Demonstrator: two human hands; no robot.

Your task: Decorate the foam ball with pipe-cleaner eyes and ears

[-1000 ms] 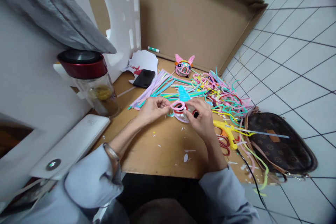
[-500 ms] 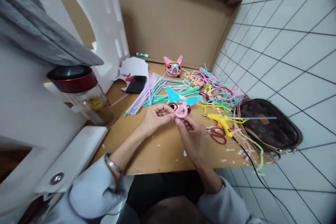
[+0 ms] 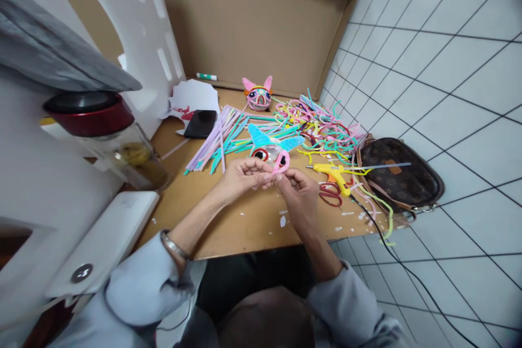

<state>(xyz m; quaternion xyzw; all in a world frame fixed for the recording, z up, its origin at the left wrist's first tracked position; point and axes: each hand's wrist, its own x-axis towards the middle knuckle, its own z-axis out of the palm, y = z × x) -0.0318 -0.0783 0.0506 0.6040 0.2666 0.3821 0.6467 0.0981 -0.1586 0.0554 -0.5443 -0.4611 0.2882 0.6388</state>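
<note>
Between my fingertips stands a pink pipe cleaner (image 3: 283, 160) bent into a loop. My left hand (image 3: 247, 178) pinches its lower end from the left, and my right hand (image 3: 299, 187) pinches it from the right. Just behind the loop sits a craft animal head (image 3: 266, 148) with blue ears and red-rimmed eyes, partly hidden by my fingers and the loop. Farther back is a finished-looking pink-eared craft head (image 3: 259, 97). A heap of straight pipe cleaners (image 3: 216, 138) in lilac and teal lies beyond my left hand.
Right of my right hand lie a yellow glue gun (image 3: 332, 175) with a black cord and red-handled scissors (image 3: 330, 194). Tangled pipe cleaners (image 3: 322, 125) and a brown bag (image 3: 402, 174) are at the right. A glass bottle (image 3: 134, 155) and black phone (image 3: 200, 123) stand left.
The pink loop has turned from lying slanted to standing more upright, and looks narrower. Both hands still pinch it. The whole view has shifted slightly.
</note>
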